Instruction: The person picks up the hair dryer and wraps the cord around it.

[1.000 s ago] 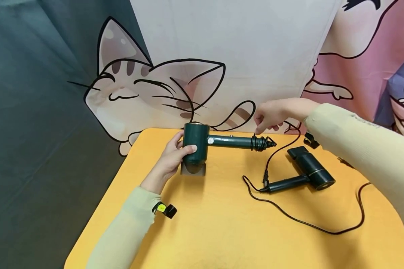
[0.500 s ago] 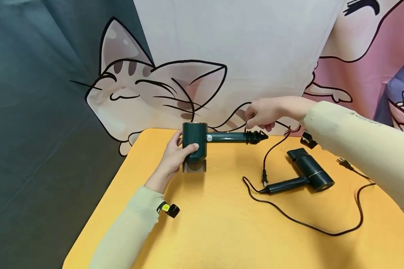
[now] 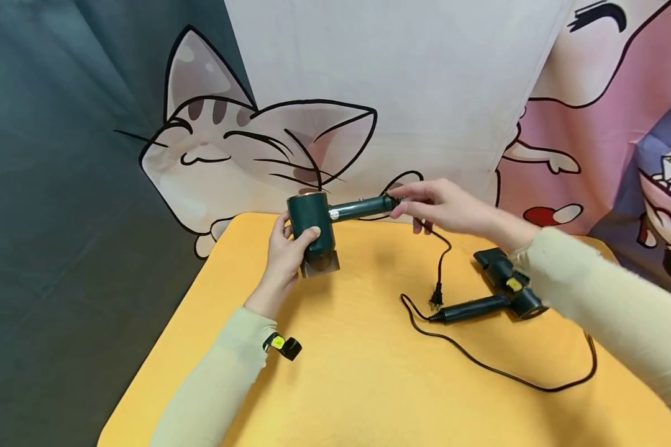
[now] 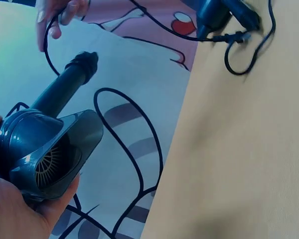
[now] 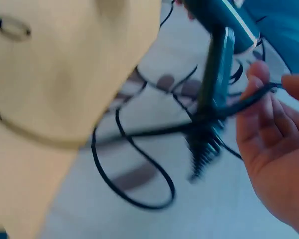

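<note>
1. Right hand [image 3: 443, 203]: thumb and fingertip are pinching a cord [image 5: 164, 130], clearest at the right-wrist view's right edge.
2. Left hand [image 3: 282, 253] is gripping a green hair dryer [image 3: 311, 217], near the head view's centre.
3. Only the left-wrist view is showing its grille [image 4: 48, 167].
4. Two dryers are showing; the dark second dryer [image 3: 475, 308] is lying right of centre, one plug [image 3: 436, 297] near its handle.

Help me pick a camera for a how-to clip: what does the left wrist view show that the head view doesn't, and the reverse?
Only the left wrist view shows the grille inside the nozzle of the held hair dryer.

Only the head view shows the printed cat's face and both sleeves.

Both show the left hand gripping the held hair dryer, the right hand at its cord, the second hair dryer and the table.
</note>
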`<state>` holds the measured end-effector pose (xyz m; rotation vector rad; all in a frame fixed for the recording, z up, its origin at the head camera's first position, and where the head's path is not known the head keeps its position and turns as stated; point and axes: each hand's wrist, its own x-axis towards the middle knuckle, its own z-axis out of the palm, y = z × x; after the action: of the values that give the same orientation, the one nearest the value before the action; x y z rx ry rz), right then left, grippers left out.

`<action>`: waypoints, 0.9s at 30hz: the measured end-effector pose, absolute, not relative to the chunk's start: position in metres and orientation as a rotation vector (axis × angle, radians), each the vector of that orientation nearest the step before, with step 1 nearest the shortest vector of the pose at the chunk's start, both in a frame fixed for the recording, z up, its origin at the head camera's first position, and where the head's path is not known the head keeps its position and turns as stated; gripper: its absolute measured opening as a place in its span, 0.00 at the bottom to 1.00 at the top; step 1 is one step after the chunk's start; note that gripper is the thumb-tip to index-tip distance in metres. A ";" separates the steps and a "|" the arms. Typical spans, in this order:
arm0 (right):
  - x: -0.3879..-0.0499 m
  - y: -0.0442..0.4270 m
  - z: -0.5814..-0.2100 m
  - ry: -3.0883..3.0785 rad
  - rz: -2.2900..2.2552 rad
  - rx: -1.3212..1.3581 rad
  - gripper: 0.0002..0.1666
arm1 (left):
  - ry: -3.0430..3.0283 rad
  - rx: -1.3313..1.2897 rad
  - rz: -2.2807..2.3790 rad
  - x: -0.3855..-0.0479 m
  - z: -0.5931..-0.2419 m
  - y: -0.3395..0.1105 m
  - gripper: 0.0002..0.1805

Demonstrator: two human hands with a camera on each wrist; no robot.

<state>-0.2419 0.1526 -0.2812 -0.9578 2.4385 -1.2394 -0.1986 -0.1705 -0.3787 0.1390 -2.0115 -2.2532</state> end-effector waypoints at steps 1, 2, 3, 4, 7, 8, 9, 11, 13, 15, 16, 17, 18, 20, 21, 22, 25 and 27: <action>-0.238 0.152 -0.290 2.421 -1.318 -0.974 0.27 | -1.993 0.158 -2.266 -0.199 -0.378 -0.171 0.40; -0.234 0.150 -0.299 2.406 -1.383 -0.990 0.28 | -1.977 0.173 -2.277 -0.199 -0.378 -0.171 0.40; -0.231 0.149 -0.308 2.385 -1.448 -0.992 0.28 | -1.962 0.181 -2.287 -0.199 -0.377 -0.171 0.39; -0.227 0.148 -0.316 2.365 -1.506 -0.986 0.29 | -1.952 0.184 -2.294 -0.199 -0.376 -0.171 0.39; -0.216 0.144 -0.342 2.325 -1.651 -0.913 0.31 | -1.917 0.190 -2.309 -0.199 -0.374 -0.171 0.38; -0.213 0.143 -0.349 2.324 -1.680 -0.881 0.30 | -1.901 0.192 -2.318 -0.199 -0.373 -0.171 0.38; -0.210 0.142 -0.356 2.325 -1.707 -0.856 0.29 | -1.886 0.194 -2.326 -0.199 -0.372 -0.171 0.37; -0.205 0.140 -0.369 2.334 -1.747 -0.821 0.26 | -1.860 0.199 -2.340 -0.198 -0.370 -0.171 0.38; -0.202 0.138 -0.379 2.343 -1.758 -0.804 0.24 | -1.835 0.199 -2.359 -0.198 -0.368 -0.171 0.38; -0.202 0.137 -0.386 2.339 -1.765 -0.809 0.23 | -1.827 0.194 -2.373 -0.197 -0.365 -0.171 0.38; -0.202 0.136 -0.389 2.337 -1.763 -0.805 0.22 | -1.824 0.189 -2.381 -0.197 -0.363 -0.170 0.38; -0.203 0.136 -0.391 2.334 -1.759 -0.798 0.22 | -1.818 0.182 -2.392 -0.196 -0.361 -0.170 0.37; -0.205 0.137 -0.393 2.327 -1.753 -0.792 0.21 | -1.811 0.177 -2.404 -0.195 -0.359 -0.170 0.37; -0.211 0.139 -0.395 2.300 -1.747 -0.773 0.20 | -1.806 0.166 -2.424 -0.193 -0.356 -0.170 0.36; -0.214 0.140 -0.397 2.292 -1.740 -0.759 0.20 | -1.803 0.161 -2.433 -0.192 -0.354 -0.170 0.36; -0.217 0.142 -0.398 2.281 -1.734 -0.750 0.20 | -1.801 0.154 -2.442 -0.191 -0.353 -0.169 0.36; -0.228 0.148 -0.401 2.239 -1.713 -0.730 0.21 | -1.810 0.146 -2.456 -0.187 -0.349 -0.169 0.36; -0.234 0.152 -0.403 2.231 -1.683 -0.727 0.22 | -1.829 0.135 -2.463 -0.185 -0.347 -0.169 0.36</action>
<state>-0.2341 0.1521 -0.4029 -0.7270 2.2314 -1.6831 -0.1854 -0.1689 -0.3467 0.1353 -1.8285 -2.4631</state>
